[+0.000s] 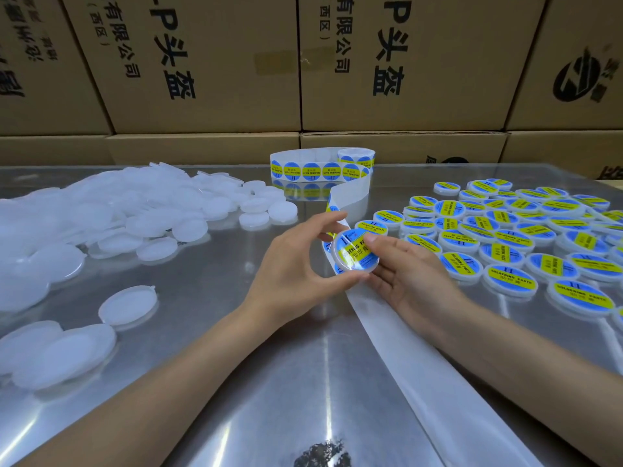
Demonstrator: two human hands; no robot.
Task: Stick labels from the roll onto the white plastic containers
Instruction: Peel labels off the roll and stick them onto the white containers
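Above the glossy steel table [256,382], the left hand [296,267] and right hand [404,274] curl around a round white plastic container [355,252], its blue-and-yellow soldering-paste label seemingly under the right thumb. Smooth backing strip [421,365] trails toward the person from the label roll [320,166]. Unlabelled translucent lids [101,210] heap left; labelled containers [526,230] spread right. Corrugated cardboard boxes [387,62] stand behind.

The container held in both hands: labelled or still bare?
Labelled. The container held between left hand and right hand shows a blue-and-yellow sticker across its face.
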